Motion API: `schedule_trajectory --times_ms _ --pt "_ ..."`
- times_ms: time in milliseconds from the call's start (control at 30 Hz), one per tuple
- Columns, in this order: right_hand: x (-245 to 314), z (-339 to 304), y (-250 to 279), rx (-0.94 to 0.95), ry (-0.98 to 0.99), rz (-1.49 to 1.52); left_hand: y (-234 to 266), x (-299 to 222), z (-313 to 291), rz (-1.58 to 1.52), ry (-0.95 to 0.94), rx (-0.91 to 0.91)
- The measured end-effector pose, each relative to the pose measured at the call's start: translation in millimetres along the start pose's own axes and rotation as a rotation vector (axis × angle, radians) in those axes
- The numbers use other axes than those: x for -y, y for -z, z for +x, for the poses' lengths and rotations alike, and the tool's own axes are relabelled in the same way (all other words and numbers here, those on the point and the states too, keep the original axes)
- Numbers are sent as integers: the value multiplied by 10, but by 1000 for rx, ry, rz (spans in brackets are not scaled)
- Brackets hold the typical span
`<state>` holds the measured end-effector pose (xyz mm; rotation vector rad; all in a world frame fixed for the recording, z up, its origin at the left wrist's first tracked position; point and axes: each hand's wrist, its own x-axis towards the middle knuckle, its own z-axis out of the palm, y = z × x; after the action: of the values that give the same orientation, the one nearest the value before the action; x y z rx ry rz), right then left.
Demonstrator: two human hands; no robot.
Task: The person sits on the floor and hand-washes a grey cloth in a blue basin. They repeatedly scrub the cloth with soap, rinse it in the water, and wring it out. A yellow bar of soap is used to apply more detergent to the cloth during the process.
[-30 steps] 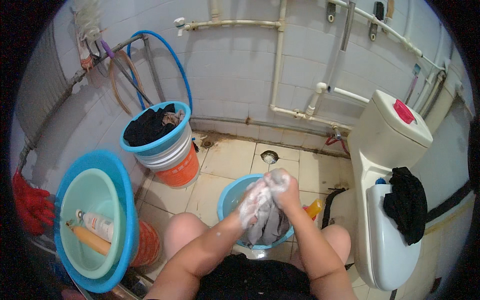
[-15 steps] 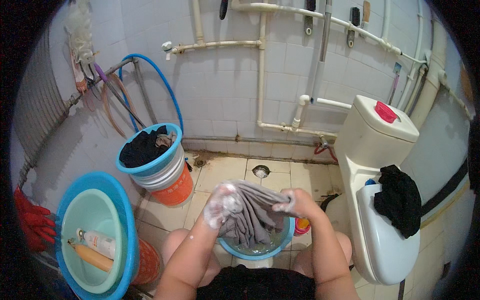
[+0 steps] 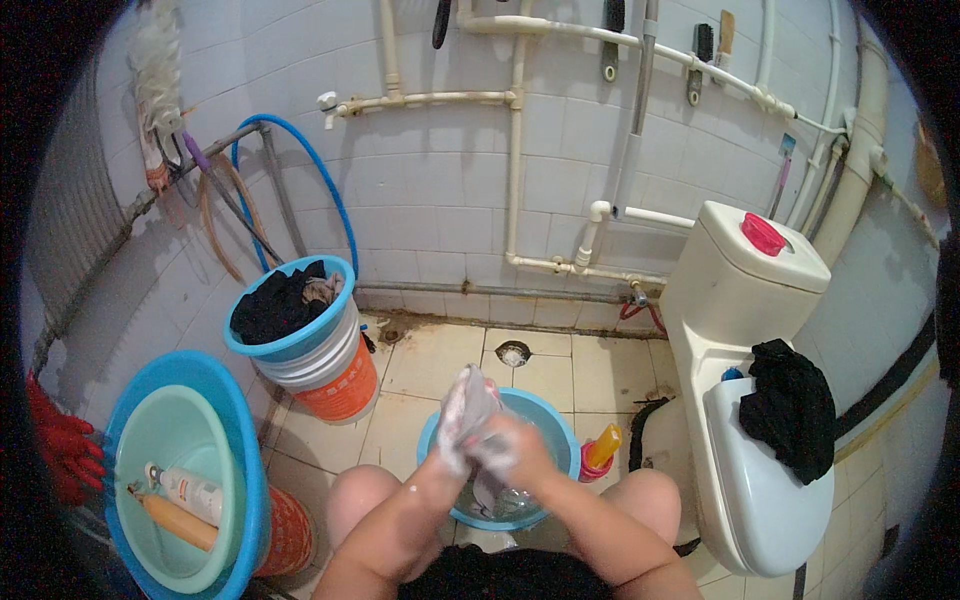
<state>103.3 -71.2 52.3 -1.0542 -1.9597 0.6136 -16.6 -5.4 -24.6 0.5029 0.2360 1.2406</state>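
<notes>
A wet grey cloth (image 3: 468,397), bunched up and white with suds, is held between my hands above a blue basin (image 3: 567,446). My left hand (image 3: 452,452), foamy and partly covered by the fabric, is closed on it. Pressed against it from the right, my right hand (image 3: 513,448) grips the same cloth, slightly blurred by motion. Part of the cloth hangs toward the water in the basin. Beside the basin's right rim stands a pink container with a yellow-orange bottle (image 3: 605,445) tilted in it.
A bucket (image 3: 345,375) bears a blue basin of dark clothes (image 3: 280,305). Nearer left, a pale green basin (image 3: 228,420) with two bottles sits inside a larger blue one. To the right, a black garment (image 3: 790,410) lies on the toilet lid (image 3: 770,530). A floor drain (image 3: 513,353) lies ahead.
My hands have come together from holding the cloth stretched apart. The cloth is now bunched between them, and more of the basin and the yellow-orange bottle shows.
</notes>
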Motion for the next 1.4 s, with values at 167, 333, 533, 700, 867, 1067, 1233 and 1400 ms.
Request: schedule_trajectory --times_ms 167,333,533,700,867,1067,1233,1400 --pt "-376 154 -157 -109 -34 -426 -228 306 -161 128 -17 -25" --pt "-786 334 -28 -361 -474 697 -378 109 -157 87 274 151" --pt "-554 166 136 116 -208 618 -587 -62 -275 398 334 -217" --pt "-607 68 -73 134 -459 651 -340 69 -210 218 324 -225" --pt "-719 19 -150 153 -526 323 -213 227 -299 372 222 -174" --pt "-793 133 52 -451 -622 994 -256 305 -171 896 59 -45" --pt "-802 198 296 -682 -621 1337 -137 384 -190 467 47 -96" --pt "-562 165 158 -620 -429 900 -353 158 -122 195 74 -69"
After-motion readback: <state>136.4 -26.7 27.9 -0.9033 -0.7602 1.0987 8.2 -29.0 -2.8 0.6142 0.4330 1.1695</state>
